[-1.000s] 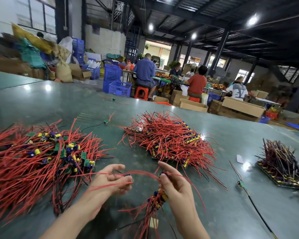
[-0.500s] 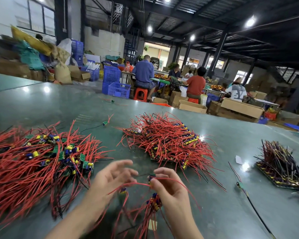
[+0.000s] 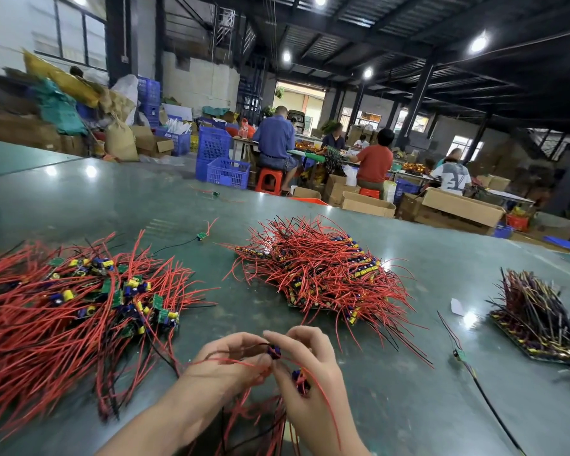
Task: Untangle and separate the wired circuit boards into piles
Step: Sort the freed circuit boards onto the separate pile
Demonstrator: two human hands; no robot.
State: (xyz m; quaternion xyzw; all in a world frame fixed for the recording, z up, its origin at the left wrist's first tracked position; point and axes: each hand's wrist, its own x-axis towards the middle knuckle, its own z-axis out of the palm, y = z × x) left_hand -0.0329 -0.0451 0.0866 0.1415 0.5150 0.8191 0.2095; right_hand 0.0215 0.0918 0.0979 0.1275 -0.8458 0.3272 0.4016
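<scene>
The table [image 3: 408, 264] is dark green and shiny. The big pile on the left [image 3: 63, 311] has red wires, some black ones, small green boards and blue and yellow round parts. The middle pile [image 3: 323, 274] is mostly red, with bits of blue and yellow. The pile on the right [image 3: 537, 317] is dark purple and yellow. Far back are blue crates [image 3: 227, 171], brown boxes [image 3: 461, 207] and a red stool [image 3: 269, 181].

Single head view looks forward and down, close over the table [image 3: 408, 373]
</scene>
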